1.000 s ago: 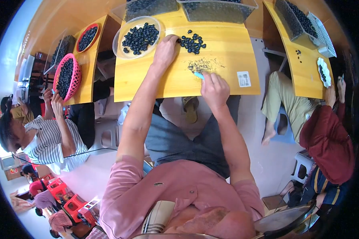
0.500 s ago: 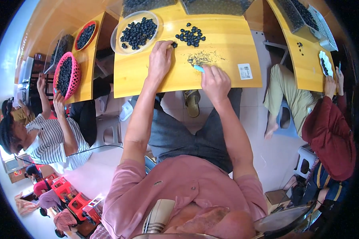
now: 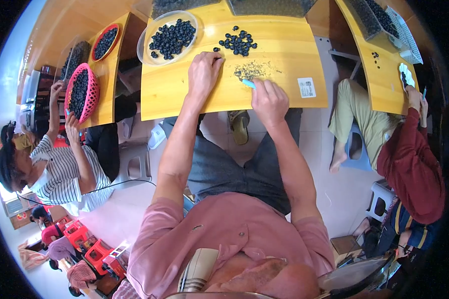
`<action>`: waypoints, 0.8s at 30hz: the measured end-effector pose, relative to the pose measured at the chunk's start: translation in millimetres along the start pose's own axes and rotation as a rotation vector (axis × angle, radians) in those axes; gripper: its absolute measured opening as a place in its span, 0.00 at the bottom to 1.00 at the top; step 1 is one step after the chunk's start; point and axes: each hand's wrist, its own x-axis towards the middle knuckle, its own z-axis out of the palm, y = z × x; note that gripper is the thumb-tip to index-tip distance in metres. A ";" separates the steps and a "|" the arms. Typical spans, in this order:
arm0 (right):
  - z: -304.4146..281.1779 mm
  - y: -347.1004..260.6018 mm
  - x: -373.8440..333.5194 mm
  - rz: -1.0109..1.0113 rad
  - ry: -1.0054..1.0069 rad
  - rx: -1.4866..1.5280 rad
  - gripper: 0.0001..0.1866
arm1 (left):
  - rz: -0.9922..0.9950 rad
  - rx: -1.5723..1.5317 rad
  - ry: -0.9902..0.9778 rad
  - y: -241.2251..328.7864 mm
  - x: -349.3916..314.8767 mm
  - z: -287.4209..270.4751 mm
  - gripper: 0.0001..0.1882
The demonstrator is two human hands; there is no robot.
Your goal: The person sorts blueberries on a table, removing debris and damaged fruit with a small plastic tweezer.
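My right hand (image 3: 270, 102) grips a small tool with a light-blue handle (image 3: 248, 83). Its narrow tip points left over a patch of dark crumbs (image 3: 254, 69) on the yellow table. Left of it, my left hand (image 3: 203, 74) rests on the tabletop with fingers curled together; whatever is between the fingertips is too small to make out. One black round piece (image 3: 216, 49), like a bead or berry, lies just past those fingertips. Beyond my hands sit a loose pile of the same black pieces (image 3: 239, 44) and a clear round tub (image 3: 193, 37) holding many more.
A white label (image 3: 306, 87) is stuck near the table's right edge. Clear bins (image 3: 272, 9) stand along the back. At left, a person in stripes works beside a pink basket (image 3: 92, 94) of black pieces. At right, a person in dark red sits at another yellow table (image 3: 381, 97).
My left hand has shifted slightly right, and a black piece now lies beyond its fingertips. The right hand and tool have barely moved. At right, the co-worker's hand has moved up toward a white tray.
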 end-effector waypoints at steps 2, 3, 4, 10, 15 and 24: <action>-0.4 -0.5 0.7 -0.001 0.004 0.000 0.05 | -0.176 -0.186 -0.019 2.7 -4.4 -2.9 0.11; -0.9 -0.9 1.2 -0.001 0.003 0.000 0.05 | -0.177 -0.185 -0.021 2.4 -6.3 -3.4 0.11; -1.2 -1.0 1.8 -0.002 0.002 0.001 0.05 | -0.188 -0.182 -0.013 2.1 -7.7 -4.2 0.12; -0.3 -0.6 0.9 0.000 -0.022 0.016 0.06 | -0.150 -0.044 0.009 3.0 -15.4 -7.7 0.18; 0.2 -0.6 0.5 0.001 -0.029 0.010 0.06 | -0.170 -0.004 0.052 1.7 -21.1 -9.5 0.19; -0.7 -1.6 1.3 0.000 -0.028 0.014 0.06 | -0.406 -0.381 0.014 10.5 -26.2 -8.5 0.12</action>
